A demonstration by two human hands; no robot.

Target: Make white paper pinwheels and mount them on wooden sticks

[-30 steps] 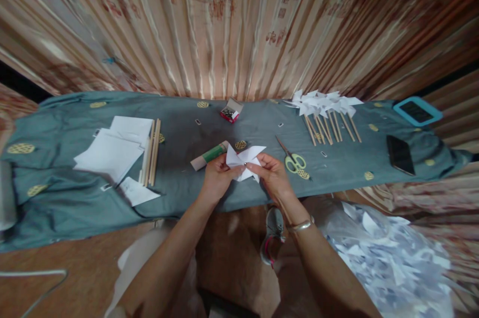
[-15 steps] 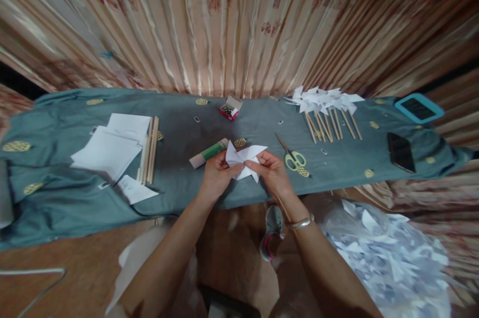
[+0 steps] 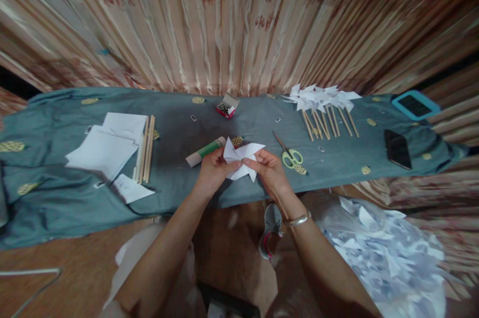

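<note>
A white folded paper pinwheel (image 3: 239, 154) is held between both hands above the table's front edge. My left hand (image 3: 214, 170) pinches its left side, thumb toward the centre. From the right, my right hand (image 3: 270, 170) grips it with the thumb pressed near the middle; whether a pin sits under the thumbs I cannot tell. Just behind my left hand lies a green and white glue stick (image 3: 205, 151). Scissors with light green handles (image 3: 292, 158) rest to the right of my right hand. Farther back stands an opened red box of small metal pins (image 3: 226, 107).
White paper sheets (image 3: 105, 151) and wooden sticks (image 3: 148, 151) lie at left, with a folded paper piece (image 3: 130, 189) in front. Finished pinwheels on sticks (image 3: 324, 98) lie back right, near a blue-framed device (image 3: 415, 105) and a phone (image 3: 397, 149). A bag of white paper pieces (image 3: 389, 253) sits lower right.
The view has shifted slightly, so everything appears a little farther left. Both hands keep the same hold on the pinwheel, with no clear change in its shape.
</note>
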